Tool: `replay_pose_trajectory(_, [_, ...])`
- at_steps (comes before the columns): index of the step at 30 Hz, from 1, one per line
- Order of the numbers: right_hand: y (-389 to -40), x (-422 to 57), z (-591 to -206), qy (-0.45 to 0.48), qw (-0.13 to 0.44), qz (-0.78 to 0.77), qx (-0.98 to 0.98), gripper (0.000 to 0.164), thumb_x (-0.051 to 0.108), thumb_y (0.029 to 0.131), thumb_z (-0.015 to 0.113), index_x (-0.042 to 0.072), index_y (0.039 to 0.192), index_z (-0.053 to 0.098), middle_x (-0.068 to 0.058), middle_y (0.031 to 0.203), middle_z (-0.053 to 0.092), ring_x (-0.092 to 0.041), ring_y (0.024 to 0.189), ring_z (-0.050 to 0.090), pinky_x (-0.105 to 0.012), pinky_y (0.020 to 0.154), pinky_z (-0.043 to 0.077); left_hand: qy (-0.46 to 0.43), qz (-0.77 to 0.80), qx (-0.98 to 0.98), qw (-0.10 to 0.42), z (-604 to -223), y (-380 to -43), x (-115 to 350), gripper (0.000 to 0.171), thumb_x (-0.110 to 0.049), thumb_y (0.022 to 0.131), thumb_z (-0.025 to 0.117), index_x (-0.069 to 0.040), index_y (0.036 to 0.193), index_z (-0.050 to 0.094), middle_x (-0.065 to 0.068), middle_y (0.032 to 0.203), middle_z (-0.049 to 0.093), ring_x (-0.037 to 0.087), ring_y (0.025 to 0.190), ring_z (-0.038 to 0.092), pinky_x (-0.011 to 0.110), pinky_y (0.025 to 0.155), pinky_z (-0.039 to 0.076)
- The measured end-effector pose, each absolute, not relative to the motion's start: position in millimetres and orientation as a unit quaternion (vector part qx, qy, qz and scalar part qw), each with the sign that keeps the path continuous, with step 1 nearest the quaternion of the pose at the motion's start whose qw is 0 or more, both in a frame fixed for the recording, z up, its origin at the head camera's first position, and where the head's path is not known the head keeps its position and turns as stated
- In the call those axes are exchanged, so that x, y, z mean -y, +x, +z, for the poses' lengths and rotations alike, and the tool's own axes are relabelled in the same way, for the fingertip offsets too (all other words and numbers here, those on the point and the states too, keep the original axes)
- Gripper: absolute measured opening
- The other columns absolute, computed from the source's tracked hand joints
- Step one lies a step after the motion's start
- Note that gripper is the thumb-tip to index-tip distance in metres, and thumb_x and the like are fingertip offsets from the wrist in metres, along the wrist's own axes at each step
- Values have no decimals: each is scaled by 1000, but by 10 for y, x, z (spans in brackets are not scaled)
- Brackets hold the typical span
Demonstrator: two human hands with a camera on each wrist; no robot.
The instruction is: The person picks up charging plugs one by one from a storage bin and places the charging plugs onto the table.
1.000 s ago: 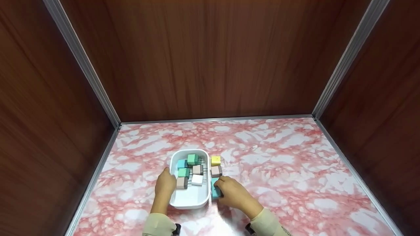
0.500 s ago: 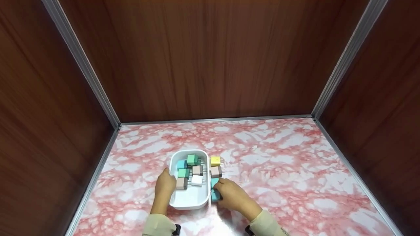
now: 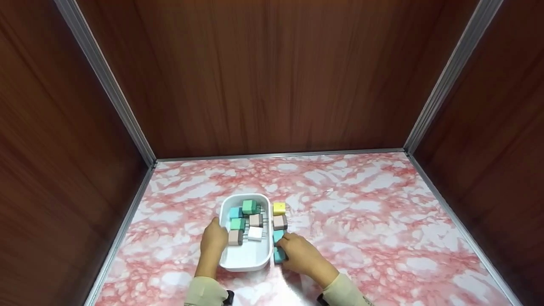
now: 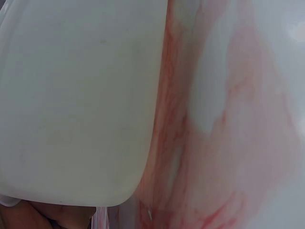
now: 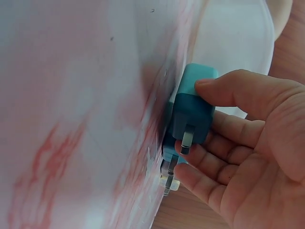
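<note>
My left hand grips the left side of a white plastic tub. In the left wrist view its fingers show at the bottom, against the tub's outer wall. With thumb and fingers my right hand pinches a teal charger plug, its metal prongs facing away from the tub. That plug sits just outside the tub's right wall, nearest the person in a row. Beyond it come another teal charger plug, a pinkish-brown one and a yellow one.
Inside the tub lie several charger plugs, among them a green one, a white one and a brown one. A red-and-white marbled tabletop spreads around, enclosed by dark wood panels with metal edging.
My right hand has slid slightly toward the person with the nearest teal charger plug, so more of the second teal one shows. The left hand and the tub have stayed put.
</note>
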State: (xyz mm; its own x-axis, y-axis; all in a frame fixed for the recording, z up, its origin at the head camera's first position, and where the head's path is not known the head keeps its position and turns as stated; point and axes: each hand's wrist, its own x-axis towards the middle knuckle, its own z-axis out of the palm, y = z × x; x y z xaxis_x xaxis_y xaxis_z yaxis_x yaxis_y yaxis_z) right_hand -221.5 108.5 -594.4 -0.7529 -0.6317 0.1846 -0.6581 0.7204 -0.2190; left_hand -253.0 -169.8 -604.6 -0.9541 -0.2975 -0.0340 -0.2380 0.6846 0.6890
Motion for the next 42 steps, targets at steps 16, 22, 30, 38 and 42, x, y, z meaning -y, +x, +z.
replay_pose_trajectory(16, [-2201,-1088,-6022,348,54,143,925,44,17,69,88,12,111,75,0,97,66,-16,87,62,-35,81,56,142,-372,917,38,-6072,-2534,1697,49,-10,100,49,8,145,47,32,134,60,50,122,59,62,99,47])
replay_pose_trajectory(22, [-2190,-1078,-6006,342,41,146,927,46,11,68,86,11,112,75,1,98,66,-14,89,61,-33,83,55,140,-371,917,35,-6068,-2533,1698,48,-9,100,48,9,144,47,32,135,60,49,124,58,60,101,47])
replay_pose_trajectory(30, [-2197,-1068,-5992,339,39,149,928,44,14,70,88,11,112,75,0,97,67,-16,88,63,-36,82,56,141,-367,919,45,-6076,-2533,1697,46,-8,99,50,10,141,50,32,131,62,49,121,61,60,99,48])
replay_pose_trajectory(38, [-2196,-1066,-5967,341,34,151,927,43,15,71,88,10,112,75,-1,98,67,-17,88,63,-36,82,56,148,-369,916,46,-6078,-2542,1696,45,-9,98,50,8,140,52,32,128,64,49,118,62,61,96,49])
replay_pose_trajectory(42, [-2200,-1065,-5936,343,33,156,926,44,14,71,88,11,113,75,-1,99,67,-17,88,63,-37,82,56,152,-371,915,36,-6067,-2555,1700,51,-10,99,48,8,147,47,32,138,58,49,126,57,60,102,46])
